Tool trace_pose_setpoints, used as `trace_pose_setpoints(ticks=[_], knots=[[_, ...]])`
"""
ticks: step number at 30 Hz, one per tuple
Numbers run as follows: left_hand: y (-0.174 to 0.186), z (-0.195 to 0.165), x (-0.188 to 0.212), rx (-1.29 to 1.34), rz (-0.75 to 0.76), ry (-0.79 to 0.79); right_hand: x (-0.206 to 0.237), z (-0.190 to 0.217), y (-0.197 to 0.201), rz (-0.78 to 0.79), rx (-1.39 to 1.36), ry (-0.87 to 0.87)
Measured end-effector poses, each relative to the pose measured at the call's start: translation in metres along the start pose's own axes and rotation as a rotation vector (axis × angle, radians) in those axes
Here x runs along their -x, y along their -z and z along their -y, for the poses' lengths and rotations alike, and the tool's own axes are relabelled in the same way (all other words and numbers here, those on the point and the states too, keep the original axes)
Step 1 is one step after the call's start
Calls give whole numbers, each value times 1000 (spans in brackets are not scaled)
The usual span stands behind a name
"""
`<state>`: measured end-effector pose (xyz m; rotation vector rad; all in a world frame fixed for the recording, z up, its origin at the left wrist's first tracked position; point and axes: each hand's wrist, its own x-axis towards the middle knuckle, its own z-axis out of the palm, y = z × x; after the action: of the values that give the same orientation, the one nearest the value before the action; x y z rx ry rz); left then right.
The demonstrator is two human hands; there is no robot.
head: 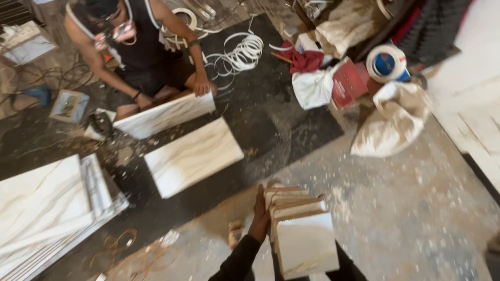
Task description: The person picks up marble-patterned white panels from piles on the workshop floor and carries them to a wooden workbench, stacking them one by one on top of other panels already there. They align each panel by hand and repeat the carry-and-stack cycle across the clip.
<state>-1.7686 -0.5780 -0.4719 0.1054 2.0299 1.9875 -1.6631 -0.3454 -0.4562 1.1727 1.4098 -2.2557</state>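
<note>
Left hand (259,216) steadies a stack of panels (299,234) by its side edge, fingers flat against it; right hand hidden beneath, grip indeterminable. Co-worker (130,47) holds another panel (165,115) on the floor (416,208).

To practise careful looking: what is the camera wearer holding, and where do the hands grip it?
A stack of marble-look panels; the left hand grips its left edge. The right hand is hidden behind it.

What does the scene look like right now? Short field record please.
left hand: flat against the side of a stack of small marble-look panels
right hand: hidden behind the stack
co-worker: crouched, both hands on a long white panel
floor: second white panel lying flat, coiled white edge strip, dusty sacks
</note>
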Motion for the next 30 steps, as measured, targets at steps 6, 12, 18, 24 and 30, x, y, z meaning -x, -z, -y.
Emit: trace_pose_setpoints(ticks=[6, 12, 18, 24, 30], knots=[[-27, 108, -152, 239, -43, 191, -207, 24, 1, 10, 114, -87], [-51, 219, -279, 331, -42, 321, -432, 35, -45, 80, 174, -120], [-62, 304, -387, 415, -52, 412, -557, 38, -67, 122, 210, -148], [-59, 358, -449, 511, -38, 450, -624, 31, -85, 146, 223, -108], [-56, 365, -446, 575, -66, 475, -632, 27, -87, 81, 238, 1]])
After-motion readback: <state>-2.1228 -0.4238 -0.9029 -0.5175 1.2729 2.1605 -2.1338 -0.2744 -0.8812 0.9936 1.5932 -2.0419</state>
